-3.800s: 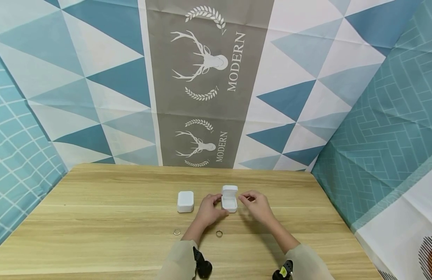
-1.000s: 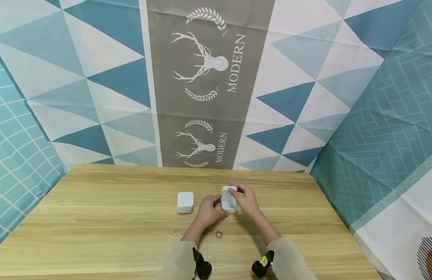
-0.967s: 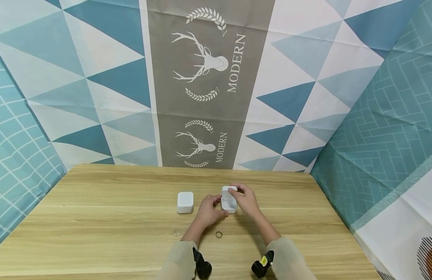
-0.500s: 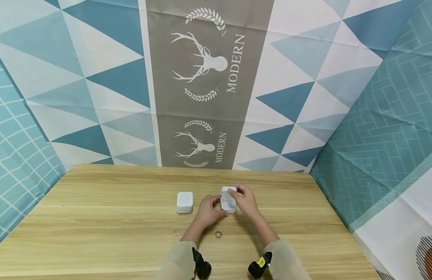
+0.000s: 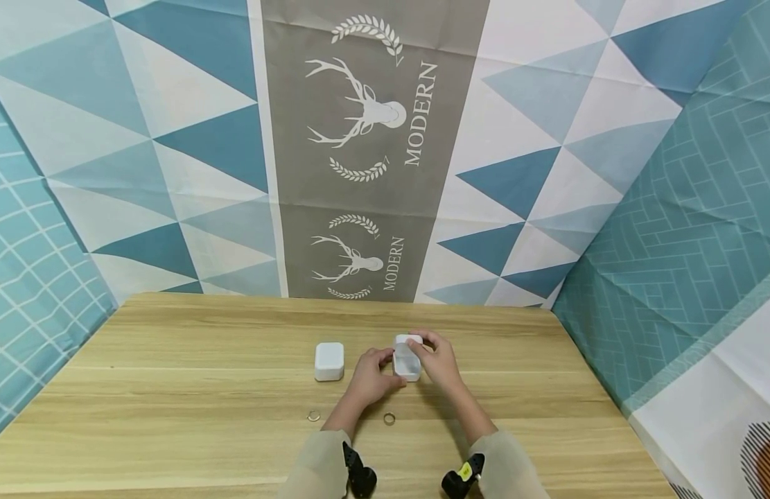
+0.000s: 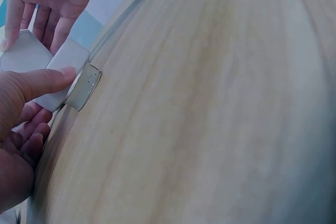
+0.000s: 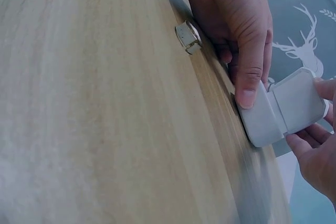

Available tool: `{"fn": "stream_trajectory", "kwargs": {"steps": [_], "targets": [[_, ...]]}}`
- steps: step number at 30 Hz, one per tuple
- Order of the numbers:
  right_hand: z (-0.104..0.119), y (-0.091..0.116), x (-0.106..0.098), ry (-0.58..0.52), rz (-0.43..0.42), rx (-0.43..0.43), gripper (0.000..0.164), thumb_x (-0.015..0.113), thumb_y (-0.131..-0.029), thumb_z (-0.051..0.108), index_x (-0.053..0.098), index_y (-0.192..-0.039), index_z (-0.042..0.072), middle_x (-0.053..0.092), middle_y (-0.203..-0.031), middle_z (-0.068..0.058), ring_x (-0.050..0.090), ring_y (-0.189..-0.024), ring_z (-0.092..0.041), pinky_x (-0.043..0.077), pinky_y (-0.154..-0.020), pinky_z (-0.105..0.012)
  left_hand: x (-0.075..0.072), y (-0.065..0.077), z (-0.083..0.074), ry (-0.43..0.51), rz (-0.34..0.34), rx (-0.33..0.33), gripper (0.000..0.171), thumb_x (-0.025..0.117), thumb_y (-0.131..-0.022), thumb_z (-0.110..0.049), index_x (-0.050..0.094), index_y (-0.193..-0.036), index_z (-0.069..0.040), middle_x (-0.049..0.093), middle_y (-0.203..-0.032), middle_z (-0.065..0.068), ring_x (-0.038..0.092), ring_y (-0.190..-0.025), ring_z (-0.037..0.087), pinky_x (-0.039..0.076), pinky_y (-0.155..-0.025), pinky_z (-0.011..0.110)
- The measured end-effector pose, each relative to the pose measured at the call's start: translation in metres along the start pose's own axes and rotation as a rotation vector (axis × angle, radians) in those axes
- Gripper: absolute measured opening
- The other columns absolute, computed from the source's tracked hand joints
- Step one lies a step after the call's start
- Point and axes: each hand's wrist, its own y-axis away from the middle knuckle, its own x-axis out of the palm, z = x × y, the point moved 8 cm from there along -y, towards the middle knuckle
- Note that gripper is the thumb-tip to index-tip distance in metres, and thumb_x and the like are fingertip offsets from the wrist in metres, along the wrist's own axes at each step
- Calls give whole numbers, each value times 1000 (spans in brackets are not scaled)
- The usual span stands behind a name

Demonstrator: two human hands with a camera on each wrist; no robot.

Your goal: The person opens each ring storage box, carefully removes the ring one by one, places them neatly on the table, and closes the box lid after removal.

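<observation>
A small white ring box (image 5: 406,369) stands on the wooden table with its lid (image 7: 299,102) raised and tilting forward. My left hand (image 5: 372,375) grips the lower part of the box from the left, the thumb pressing its front wall in the right wrist view. From the right, my right hand (image 5: 439,362) pinches the lid between thumb and fingers. The inside of the box is mostly covered by the lid and thumb. A wide ring (image 5: 389,418) lies on the table in front of the box. Farther left lies a thinner ring (image 5: 313,416).
A second white ring box (image 5: 329,362), lid down, stands to the left of the hands. The wooden table (image 5: 191,395) runs back to a patterned cloth wall (image 5: 347,138). Both forearms wear black wrist cameras (image 5: 362,479).
My right hand has moved from beside the box onto its lid, and over the last second the lid has tilted a little farther forward. My left hand keeps its hold.
</observation>
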Motion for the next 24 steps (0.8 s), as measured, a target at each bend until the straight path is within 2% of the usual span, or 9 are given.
{"fn": "stream_trajectory", "kwargs": {"steps": [7,12,21,24], "targets": [[-22,-7,1,11,-25,-13,23,64,-88,15,67,-105,0,63,-118,-19,56,-113,-33,48,-93,-42,0,-1,1,5,-3,-5,63,82,-69,-20,58,-122,4,60,-110,13,55,-103,26,47,-92,44],[-25,-8,1,-11,-27,-12,22,65,-87,14,67,-105,0,63,-117,-18,55,-114,-34,47,-95,-45,1,-1,1,2,-4,-6,63,82,-69,-20,58,-122,4,60,-110,13,56,-102,26,47,-92,43],[7,8,0,-22,7,-12,22,61,-88,5,63,-106,-7,60,-117,-26,53,-116,-39,47,-94,-48,1,-1,2,-3,1,-13,63,82,-69,-20,58,-122,3,60,-110,13,55,-103,26,47,-93,44],[11,10,0,-29,11,-14,22,61,-88,5,63,-107,-8,60,-117,-26,52,-116,-39,46,-95,-49,1,-1,2,4,2,-18,63,82,-69,-20,58,-123,3,59,-111,13,55,-103,26,46,-93,44]]}}
